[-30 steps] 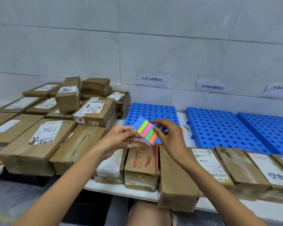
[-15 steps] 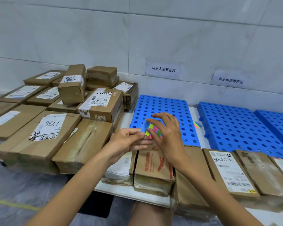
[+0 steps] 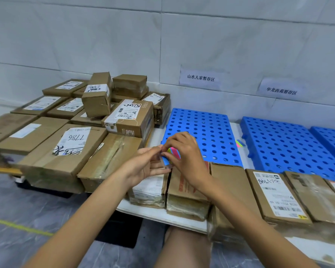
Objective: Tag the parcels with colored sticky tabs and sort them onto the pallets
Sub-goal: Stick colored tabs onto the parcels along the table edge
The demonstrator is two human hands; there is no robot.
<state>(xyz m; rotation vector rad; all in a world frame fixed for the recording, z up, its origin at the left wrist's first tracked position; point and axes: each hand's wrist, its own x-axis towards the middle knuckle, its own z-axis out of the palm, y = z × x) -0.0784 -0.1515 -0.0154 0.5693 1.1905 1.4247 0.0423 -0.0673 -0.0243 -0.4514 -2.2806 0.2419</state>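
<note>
A pad of colored sticky tabs, striped blue, green, pink and orange, rests in my left hand. My right hand covers most of the pad, with its fingertips pinching at the pad's left edge. Both hands hover over a row of brown parcels lined along the white table's front edge. Behind them lie blue perforated pallets, the nearest one bare. A second pallet sits to the right.
A heap of cardboard parcels fills the low platform on the left. A few loose tabs lie between the two pallets. Paper signs hang on the white wall above each pallet. Grey floor with a yellow line lies below.
The hands and pad have dropped lower toward the parcels. My right hand has closed over the pad, which was fully visible a second ago. The camera has shifted so the view slid right.
</note>
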